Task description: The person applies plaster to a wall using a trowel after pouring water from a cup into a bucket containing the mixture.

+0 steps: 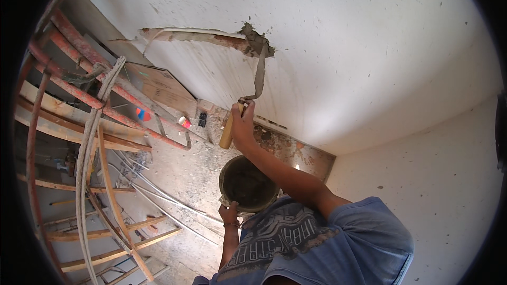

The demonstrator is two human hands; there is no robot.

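My right hand (243,126) is closed round the wooden handle of a trowel (259,76). Its narrow blade reaches up to the white wall, the tip against a patch of wet grey mortar (255,38). This patch sits at the right end of a long chased groove (203,37), where broken edges and reddish brick show. Below, my left hand (228,213) grips the rim of a dark bucket (224,178) held close to my body. Grey mortar (249,183) lies inside the bucket.
Red metal scaffold frames (119,119) and pale tied poles (87,142) stand at the left, with timber pieces (113,253) among them. A cardboard sheet (161,87) leans near the wall. Thin conduits (174,208) and a red-and-white cup (184,122) lie on the rubble-strewn floor.
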